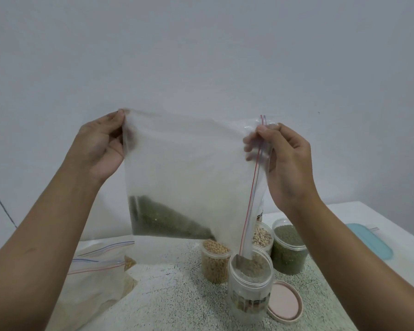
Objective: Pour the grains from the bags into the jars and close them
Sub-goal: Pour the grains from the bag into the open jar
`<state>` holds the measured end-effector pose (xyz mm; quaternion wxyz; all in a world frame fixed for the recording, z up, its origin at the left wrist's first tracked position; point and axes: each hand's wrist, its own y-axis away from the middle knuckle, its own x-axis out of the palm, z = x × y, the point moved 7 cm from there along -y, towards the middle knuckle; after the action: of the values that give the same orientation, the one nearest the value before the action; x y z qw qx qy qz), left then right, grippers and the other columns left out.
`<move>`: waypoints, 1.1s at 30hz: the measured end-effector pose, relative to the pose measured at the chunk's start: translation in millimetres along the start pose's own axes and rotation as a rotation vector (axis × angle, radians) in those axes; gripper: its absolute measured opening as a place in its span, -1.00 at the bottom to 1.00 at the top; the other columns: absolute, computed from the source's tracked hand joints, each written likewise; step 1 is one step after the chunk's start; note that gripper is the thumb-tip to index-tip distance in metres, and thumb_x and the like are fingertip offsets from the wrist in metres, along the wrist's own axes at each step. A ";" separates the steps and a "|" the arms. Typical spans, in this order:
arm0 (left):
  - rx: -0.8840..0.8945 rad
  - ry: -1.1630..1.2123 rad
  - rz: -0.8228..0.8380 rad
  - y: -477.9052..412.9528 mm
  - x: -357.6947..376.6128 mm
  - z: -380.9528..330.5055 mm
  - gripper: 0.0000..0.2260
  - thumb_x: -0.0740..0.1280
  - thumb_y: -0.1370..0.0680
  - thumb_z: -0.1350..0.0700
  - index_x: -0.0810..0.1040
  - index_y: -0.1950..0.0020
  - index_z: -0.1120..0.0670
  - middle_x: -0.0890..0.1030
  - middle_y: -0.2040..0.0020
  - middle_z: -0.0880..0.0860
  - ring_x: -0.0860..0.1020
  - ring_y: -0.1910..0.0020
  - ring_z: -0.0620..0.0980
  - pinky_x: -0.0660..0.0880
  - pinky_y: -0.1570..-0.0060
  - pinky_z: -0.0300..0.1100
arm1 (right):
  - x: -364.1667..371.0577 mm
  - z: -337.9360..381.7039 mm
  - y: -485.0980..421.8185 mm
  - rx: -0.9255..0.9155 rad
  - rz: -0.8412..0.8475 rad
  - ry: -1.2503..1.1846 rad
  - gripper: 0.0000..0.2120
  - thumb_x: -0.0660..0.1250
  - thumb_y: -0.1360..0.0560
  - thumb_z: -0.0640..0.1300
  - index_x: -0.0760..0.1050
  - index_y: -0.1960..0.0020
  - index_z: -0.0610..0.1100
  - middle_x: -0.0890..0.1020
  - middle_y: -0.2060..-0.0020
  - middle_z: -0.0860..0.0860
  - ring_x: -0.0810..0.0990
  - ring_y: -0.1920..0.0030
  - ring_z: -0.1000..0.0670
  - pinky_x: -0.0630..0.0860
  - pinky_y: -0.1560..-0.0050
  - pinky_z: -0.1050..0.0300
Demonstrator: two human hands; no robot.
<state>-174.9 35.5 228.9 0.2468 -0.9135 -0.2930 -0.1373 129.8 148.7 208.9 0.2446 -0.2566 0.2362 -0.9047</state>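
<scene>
The clear zip bag (189, 168) hangs above the desk (177, 302), turned so its zip edge runs down and its lower corner dips into the open front jar (250, 283). Green grains (163, 220) sit in the bag's lower left corner. The left hand (101, 144) pinches the upper left corner and the right hand (287, 158) pinches the upper zip corner. A pink lid (285, 301) lies just beside the front jar. Behind stand three filled jars: yellow beans (215, 261), pale beans (262, 236), green grains (288, 249). Flattened bags (98, 278) lie at left.
</scene>
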 end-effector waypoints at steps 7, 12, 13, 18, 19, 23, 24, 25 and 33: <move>0.022 -0.022 0.036 10.3 15.1 -9.9 -0.76 0.28 -0.65 0.23 0.74 0.07 0.17 0.73 -0.02 0.11 0.69 -0.06 0.00 0.60 -0.15 -0.14 | -12.9 -3.3 5.4 0.014 -0.032 -0.057 -0.79 0.28 -0.64 -0.26 0.53 0.17 -0.20 0.65 0.25 -0.08 0.59 0.22 -0.06 0.52 0.20 0.08; 0.006 -0.044 0.063 20.9 24.6 -9.3 -0.71 0.28 -0.64 0.21 0.77 0.16 0.14 0.75 0.06 0.07 0.71 0.04 -0.05 0.62 -0.02 -0.20 | -24.2 -11.8 9.7 0.056 -0.096 -0.102 -0.82 0.29 -0.63 -0.26 0.54 0.14 -0.19 0.63 0.27 -0.09 0.59 0.25 -0.05 0.52 0.22 0.09; 0.001 -0.044 0.068 22.6 26.4 -8.9 -0.70 0.27 -0.64 0.21 0.77 0.16 0.14 0.75 0.06 0.07 0.71 0.04 -0.04 0.62 -0.01 -0.20 | -26.1 -12.9 10.5 0.063 -0.104 -0.107 -0.83 0.29 -0.63 -0.26 0.55 0.14 -0.19 0.63 0.27 -0.09 0.59 0.25 -0.05 0.51 0.22 0.09; -0.016 -0.038 0.087 27.8 32.9 -9.5 -0.71 0.28 -0.63 0.21 0.77 0.16 0.13 0.74 0.06 0.07 0.71 0.03 -0.04 0.62 0.00 -0.19 | -30.7 -12.1 14.2 0.080 -0.121 -0.151 -0.82 0.29 -0.63 -0.27 0.58 0.14 -0.17 0.62 0.29 -0.07 0.60 0.25 -0.04 0.50 0.21 0.08; -0.015 -0.034 0.092 28.2 34.0 -10.7 -0.72 0.29 -0.63 0.21 0.77 0.15 0.14 0.74 0.05 0.07 0.71 0.02 -0.04 0.62 -0.01 -0.18 | -31.1 -11.6 14.6 0.083 -0.122 -0.157 -0.81 0.29 -0.62 -0.27 0.59 0.13 -0.16 0.62 0.29 -0.07 0.60 0.25 -0.04 0.50 0.20 0.08; -0.027 -0.009 0.110 29.3 39.4 -12.5 -0.79 0.33 -0.60 0.20 0.75 0.10 0.14 0.74 0.05 0.07 0.71 0.01 -0.03 0.62 -0.03 -0.16 | -35.8 -11.6 17.5 0.101 -0.131 -0.159 -0.84 0.29 -0.62 -0.24 0.59 0.11 -0.14 0.63 0.28 -0.04 0.60 0.23 -0.02 0.51 0.18 0.08; -0.034 -0.008 0.115 30.1 41.8 -12.4 -0.79 0.32 -0.60 0.20 0.76 0.11 0.14 0.74 0.06 0.06 0.71 0.02 -0.04 0.62 -0.03 -0.17 | -37.4 -12.6 18.5 0.109 -0.138 -0.165 -0.83 0.29 -0.62 -0.23 0.59 0.11 -0.14 0.63 0.28 -0.03 0.60 0.24 -0.01 0.52 0.18 0.09; -0.040 -0.010 0.117 31.1 44.2 -11.9 -0.76 0.32 -0.61 0.20 0.76 0.14 0.13 0.74 0.08 0.05 0.71 0.04 -0.06 0.62 -0.01 -0.18 | -38.9 -13.8 19.6 0.120 -0.146 -0.172 -0.83 0.29 -0.63 -0.23 0.60 0.11 -0.13 0.63 0.28 -0.03 0.60 0.24 -0.01 0.53 0.18 0.10; -0.061 -0.028 0.128 37.6 55.7 -10.1 -0.75 0.33 -0.57 0.19 0.76 0.21 0.11 0.74 0.16 0.02 0.70 0.14 -0.10 0.62 0.07 -0.24 | -48.8 -20.8 26.0 0.170 -0.185 -0.209 -0.80 0.31 -0.62 -0.21 0.64 0.14 -0.10 0.63 0.29 -0.03 0.60 0.25 0.00 0.54 0.21 0.13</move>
<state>-109.3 29.7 245.5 0.2230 -0.9392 -0.2331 -0.1175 162.7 162.4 161.8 0.2044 -0.3484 0.1076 -0.9084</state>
